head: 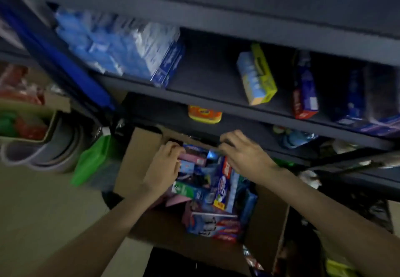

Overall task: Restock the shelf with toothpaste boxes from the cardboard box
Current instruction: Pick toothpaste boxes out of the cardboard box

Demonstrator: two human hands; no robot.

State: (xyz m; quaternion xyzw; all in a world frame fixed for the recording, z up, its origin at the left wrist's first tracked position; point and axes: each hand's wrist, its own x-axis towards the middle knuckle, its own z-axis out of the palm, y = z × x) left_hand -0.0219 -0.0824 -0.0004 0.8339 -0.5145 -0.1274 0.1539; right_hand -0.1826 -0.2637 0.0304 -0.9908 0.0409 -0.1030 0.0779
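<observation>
Cardboard box [138, 160]: open, on the floor at the foot of the shelf [216, 97], below me. It holds a loose jumble of toothpaste boxes [216, 192], lying at mixed angles, in blue, red, pink and green.

My left hand [163, 168]: inside the cardboard box at its left side, fingers curled round the end of a pink toothpaste box [191, 158] near the back of the pile.

My right hand [242, 155]: inside the cardboard box at the back right, palm down over the pile, fingers bent at the far edge. Blur keeps me from telling whether it has hold of anything.

Shelf, middle level: a leaning stack of blue packs [121, 45] at the left; a yellow and blue carton [257, 75] standing tilted near the middle; a red and blue carton [304, 88] upright to its right; more blue packs [368, 103] at the far right. A bare stretch of board lies between the stack and the yellow carton.

Shelf, lower level: an orange and yellow tub [204, 114] at the front edge, just above the cardboard box; a blue wrapped bundle [296, 139] further right.

Floor, left of the cardboard box: a green bag [95, 160], stacked grey basins [54, 147], and an open carton with red and green goods [19, 123].
</observation>
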